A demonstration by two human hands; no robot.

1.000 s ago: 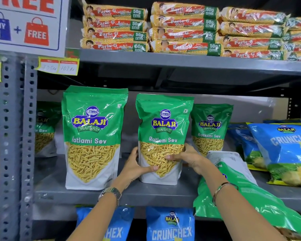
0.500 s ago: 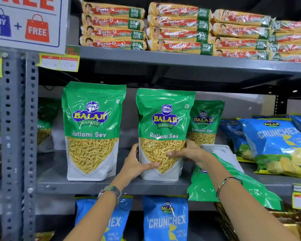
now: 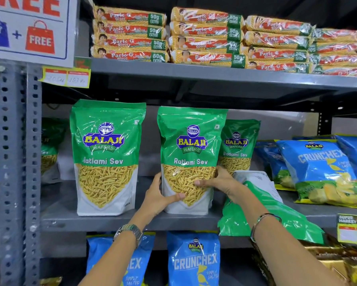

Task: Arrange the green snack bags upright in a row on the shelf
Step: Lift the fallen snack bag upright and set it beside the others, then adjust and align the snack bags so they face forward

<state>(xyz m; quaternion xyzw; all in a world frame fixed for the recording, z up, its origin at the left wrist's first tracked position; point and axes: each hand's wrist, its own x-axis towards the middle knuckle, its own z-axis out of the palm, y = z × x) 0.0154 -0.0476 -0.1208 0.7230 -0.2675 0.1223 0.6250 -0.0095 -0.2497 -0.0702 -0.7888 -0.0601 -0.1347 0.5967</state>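
A green Ratlami Sev bag (image 3: 191, 141) stands upright at the middle of the grey shelf (image 3: 115, 220). My left hand (image 3: 157, 198) grips its lower left side and my right hand (image 3: 221, 181) grips its lower right side. Another green bag (image 3: 106, 145) stands upright to its left, a gap between them. A third green bag (image 3: 238, 141) stands further back on the right, partly hidden. A fourth green bag (image 3: 276, 215) lies flat, hanging over the shelf's front edge under my right forearm. More green bags (image 3: 51, 141) sit dim at the back left.
Blue Crunchex bags (image 3: 322, 170) lean on the shelf's right part, and more of them (image 3: 194, 261) stand on the shelf below. Biscuit packs (image 3: 204, 36) are stacked on the shelf above. A perforated grey post (image 3: 18, 162) bounds the left side. A price tag (image 3: 353, 229) hangs at front right.
The held bag has shifted slightly further in and straighter on the shelf; both hands stay on its lower sides. The camera has moved a little to the right.
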